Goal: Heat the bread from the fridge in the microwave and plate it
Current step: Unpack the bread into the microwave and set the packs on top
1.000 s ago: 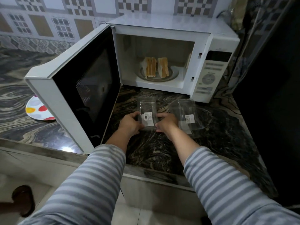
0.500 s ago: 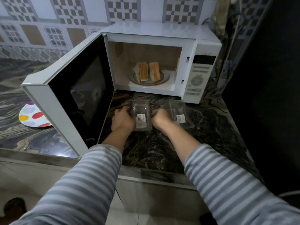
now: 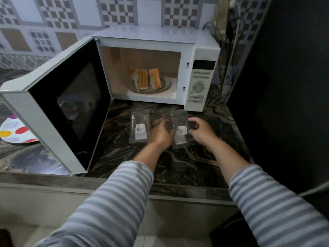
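A dark marbled counter runs below a patterned tile wall, carrying a white microwave at frame centre with its door swung fully open to the left. The bread, cut into pieces standing on edge, rests on the glass turntable inside the cavity. An empty clear package lies on the counter below the opening. The left hand and right hand flank a second clear package, apparently gripping its sides. A spotted plate sits at the left edge.
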`<state>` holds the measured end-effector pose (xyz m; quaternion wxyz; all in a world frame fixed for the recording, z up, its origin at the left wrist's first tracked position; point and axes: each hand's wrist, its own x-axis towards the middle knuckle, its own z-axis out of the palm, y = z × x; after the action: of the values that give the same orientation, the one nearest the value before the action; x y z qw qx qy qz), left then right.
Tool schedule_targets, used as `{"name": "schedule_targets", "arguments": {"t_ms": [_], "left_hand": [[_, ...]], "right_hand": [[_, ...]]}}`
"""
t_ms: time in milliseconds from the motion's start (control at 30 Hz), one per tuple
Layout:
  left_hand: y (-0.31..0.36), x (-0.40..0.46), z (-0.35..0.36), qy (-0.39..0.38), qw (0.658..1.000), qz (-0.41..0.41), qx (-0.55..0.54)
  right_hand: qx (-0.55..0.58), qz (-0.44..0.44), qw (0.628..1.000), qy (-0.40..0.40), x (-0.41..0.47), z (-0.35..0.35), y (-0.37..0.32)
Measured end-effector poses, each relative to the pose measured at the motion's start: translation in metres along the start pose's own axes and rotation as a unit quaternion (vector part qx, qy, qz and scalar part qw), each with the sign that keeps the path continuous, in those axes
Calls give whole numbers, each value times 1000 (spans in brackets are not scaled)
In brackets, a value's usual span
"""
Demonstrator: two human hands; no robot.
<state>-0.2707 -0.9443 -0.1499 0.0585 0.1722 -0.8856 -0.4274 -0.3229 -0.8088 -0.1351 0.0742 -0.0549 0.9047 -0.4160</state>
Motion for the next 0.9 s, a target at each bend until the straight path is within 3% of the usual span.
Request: {"name": "schedule_targets", "arguments": {"t_ms": [133, 500, 700, 800, 900], "left_hand": [[-3, -4, 16, -17, 999, -25, 29], [-13, -6, 31, -12, 979, -126, -158], [-13, -7, 32, 20, 990, -102, -99], [-12, -11, 24, 13, 997, -74, 33], [-12, -16, 11, 75, 988, -49, 129]], "right_hand": [[81, 58, 995, -22, -1, 10, 21], [139, 101, 984, -44, 8, 19, 39], [113, 106, 987, -38, 13, 20, 37], [80, 83, 993, -34, 12, 21, 36], [1, 40, 999, -31, 10, 18, 36]]}}
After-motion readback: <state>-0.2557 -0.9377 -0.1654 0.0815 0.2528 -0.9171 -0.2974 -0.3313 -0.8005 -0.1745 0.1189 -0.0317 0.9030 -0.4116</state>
